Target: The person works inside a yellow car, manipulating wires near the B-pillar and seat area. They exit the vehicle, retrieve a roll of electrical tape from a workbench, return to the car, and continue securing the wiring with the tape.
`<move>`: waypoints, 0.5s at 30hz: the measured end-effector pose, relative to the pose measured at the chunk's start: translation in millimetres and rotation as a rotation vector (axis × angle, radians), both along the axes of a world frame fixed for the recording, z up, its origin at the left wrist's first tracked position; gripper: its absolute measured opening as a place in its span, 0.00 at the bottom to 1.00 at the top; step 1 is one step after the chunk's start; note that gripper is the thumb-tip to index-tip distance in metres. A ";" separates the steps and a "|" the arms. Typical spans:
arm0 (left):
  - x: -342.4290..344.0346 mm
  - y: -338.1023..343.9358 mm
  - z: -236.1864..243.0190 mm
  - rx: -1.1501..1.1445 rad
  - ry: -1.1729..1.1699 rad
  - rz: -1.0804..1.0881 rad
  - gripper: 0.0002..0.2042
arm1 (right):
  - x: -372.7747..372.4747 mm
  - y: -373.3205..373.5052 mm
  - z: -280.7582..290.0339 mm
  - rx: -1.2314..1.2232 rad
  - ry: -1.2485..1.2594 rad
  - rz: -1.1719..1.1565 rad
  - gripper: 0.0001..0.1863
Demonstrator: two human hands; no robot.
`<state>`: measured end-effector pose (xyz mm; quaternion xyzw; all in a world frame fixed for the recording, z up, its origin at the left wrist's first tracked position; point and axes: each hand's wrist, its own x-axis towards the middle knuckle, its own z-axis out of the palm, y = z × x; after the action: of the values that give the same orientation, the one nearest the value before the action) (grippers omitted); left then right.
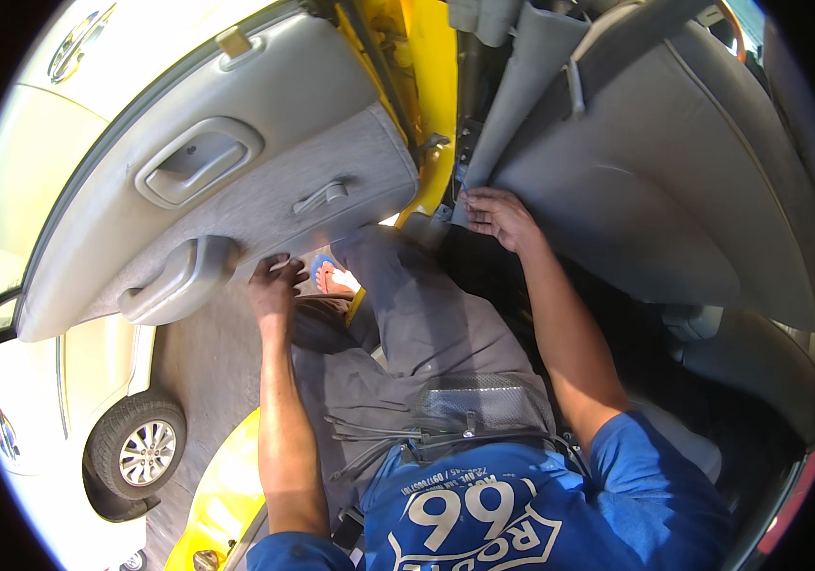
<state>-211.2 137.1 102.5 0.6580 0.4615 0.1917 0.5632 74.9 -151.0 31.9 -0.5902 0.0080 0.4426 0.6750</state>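
Note:
A long grey pillar trim [526, 90] slants down beside the yellow door frame [438, 95]. My right hand [503, 217] is at its lower end, fingers curled and pressed together on the trim's edge; the thumb is mostly hidden. My left hand [276, 285] hangs by the lower edge of the grey door panel [322, 114], near its armrest [179, 281]. Its fingers are loosely bent and apart, with nothing visible in them. The fingertips look dark and smudged.
The swung-out door carries a pull-handle recess [200, 160] and a window crank [322, 196]. A grey seat back [636, 152] rises on the right. Left of me stands a pale vehicle with a wheel [146, 452]. My sandalled foot [333, 276] is below.

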 end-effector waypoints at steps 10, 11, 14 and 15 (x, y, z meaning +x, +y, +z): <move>-28.7 -28.0 -77.2 0.379 0.125 -0.086 0.06 | -15.0 -2.5 -1.3 0.049 0.059 -0.085 0.11; -25.3 -31.9 -75.2 0.507 0.264 -0.144 0.07 | -15.2 -1.5 -0.2 0.050 0.052 -0.085 0.11; -21.1 -38.3 -64.4 0.598 0.400 -0.204 0.08 | -15.1 0.7 1.7 0.060 0.056 -0.080 0.11; -21.1 -39.2 -61.0 0.593 0.404 -0.208 0.08 | -14.7 0.9 1.9 0.066 0.064 -0.078 0.11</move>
<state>-232.4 97.9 41.5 0.8604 0.4185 0.1251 0.2623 60.2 -150.1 33.7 -0.5525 0.0383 0.4347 0.7102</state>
